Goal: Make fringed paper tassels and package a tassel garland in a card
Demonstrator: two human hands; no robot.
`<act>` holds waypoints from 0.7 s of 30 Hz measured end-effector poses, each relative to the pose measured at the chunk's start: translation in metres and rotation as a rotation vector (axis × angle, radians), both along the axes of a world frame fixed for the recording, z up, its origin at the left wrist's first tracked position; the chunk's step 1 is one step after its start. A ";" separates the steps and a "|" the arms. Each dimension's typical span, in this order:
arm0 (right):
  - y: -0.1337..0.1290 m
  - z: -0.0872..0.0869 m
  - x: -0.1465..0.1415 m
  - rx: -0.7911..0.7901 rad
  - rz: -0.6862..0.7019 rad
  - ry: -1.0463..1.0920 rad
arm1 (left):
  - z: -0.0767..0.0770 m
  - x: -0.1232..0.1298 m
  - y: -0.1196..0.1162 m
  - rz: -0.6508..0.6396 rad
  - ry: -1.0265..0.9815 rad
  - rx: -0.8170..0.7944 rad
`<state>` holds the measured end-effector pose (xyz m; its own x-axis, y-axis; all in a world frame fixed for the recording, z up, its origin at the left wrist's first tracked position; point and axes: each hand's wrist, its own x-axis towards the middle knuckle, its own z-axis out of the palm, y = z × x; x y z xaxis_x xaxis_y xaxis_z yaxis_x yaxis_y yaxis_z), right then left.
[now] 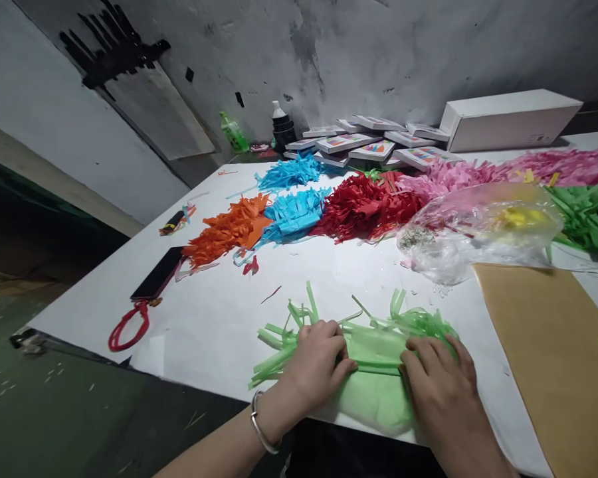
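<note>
A light green sheet of thin material (379,401) lies at the table's front edge, with cut fringes spreading from both its sides and a folded band across its middle. My left hand (319,362) is closed on the left end of that band, thumb and fingers pressed together. At the band's right end, my right hand (441,382) has its fingers curled down onto the green sheet, the thumb side against the fold. A silver bangle (262,421) is on my left wrist.
Orange (229,229), blue (294,212) and red fringe bundles (366,206) lie beyond my hands, before stacked flat boxes (346,142). A clear plastic bag (478,232) and brown board (553,352) are at right. A phone (158,273) with a red cord lies left.
</note>
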<state>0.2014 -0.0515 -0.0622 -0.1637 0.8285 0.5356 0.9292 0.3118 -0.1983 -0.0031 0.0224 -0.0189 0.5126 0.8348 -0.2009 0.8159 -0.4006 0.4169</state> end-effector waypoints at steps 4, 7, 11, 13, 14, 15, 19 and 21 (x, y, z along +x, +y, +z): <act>0.007 0.003 -0.019 0.064 0.230 0.015 | -0.005 0.001 -0.002 -0.062 -0.027 0.124; 0.014 0.000 -0.021 0.065 0.263 -0.011 | -0.013 -0.003 -0.006 -0.226 -0.119 0.341; 0.017 -0.004 -0.019 0.064 0.218 0.038 | -0.018 -0.006 -0.006 -0.456 -0.183 0.563; 0.016 -0.003 -0.022 0.059 0.210 0.036 | -0.019 -0.005 -0.003 -0.504 -0.214 0.583; 0.016 -0.002 -0.024 0.061 0.214 0.025 | -0.020 -0.003 -0.002 -0.516 -0.233 0.581; 0.016 -0.002 -0.025 0.066 0.222 0.010 | -0.020 -0.002 0.000 -0.519 -0.251 0.573; 0.011 0.000 -0.016 0.061 0.252 -0.038 | -0.024 -0.002 0.004 -0.486 -0.305 0.485; 0.006 0.000 -0.003 0.047 0.246 -0.038 | -0.024 -0.005 0.004 -0.460 -0.324 0.437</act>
